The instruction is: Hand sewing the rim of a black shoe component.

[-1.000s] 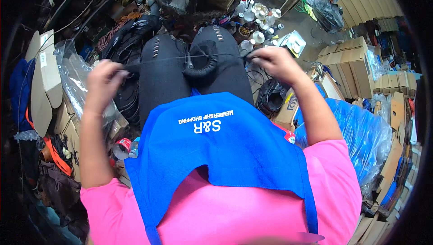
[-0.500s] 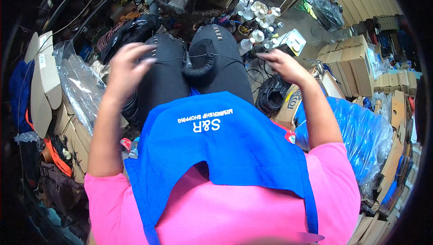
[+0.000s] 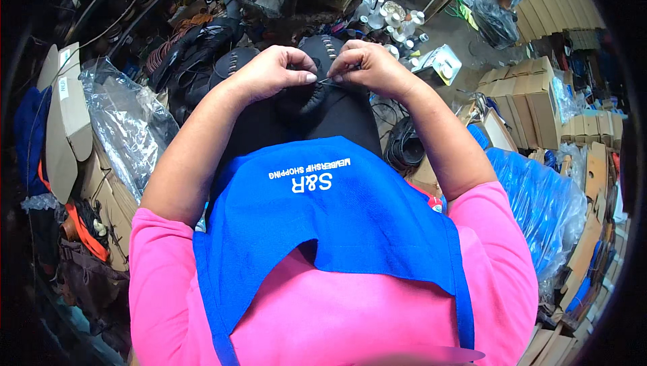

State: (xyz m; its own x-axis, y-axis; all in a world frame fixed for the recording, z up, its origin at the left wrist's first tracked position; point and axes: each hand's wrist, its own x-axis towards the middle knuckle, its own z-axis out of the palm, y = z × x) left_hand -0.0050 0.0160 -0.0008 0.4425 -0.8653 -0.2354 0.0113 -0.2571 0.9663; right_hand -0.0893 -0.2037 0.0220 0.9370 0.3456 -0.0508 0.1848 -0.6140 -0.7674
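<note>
Close together, the left hand (image 3: pixel 273 73) and right hand (image 3: pixel 369 68) pinch a thin thread (image 3: pixel 326 81) over a black sandal (image 3: pixel 311 89).

Cluttered floor (image 3: pixel 465 36) with cardboard boxes (image 3: pixel 532 96)

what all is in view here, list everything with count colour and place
black stitched piece: one, black with pale stitching, on the lap under both hands
thin thread or needle: one, pale, pinched between the two hands
apron: one, blue with white print, over the lap and chest
clear plastic bag: one, crumpled, left of the lap
blue plastic bag: one, right of the lap
cardboard boxes: several, brown, stacked at the right
white spools: several, on the floor ahead
black cord coil: one, by the right knee
left hand: one, pinching at the piece
right hand: one, pinching at the piece
</note>
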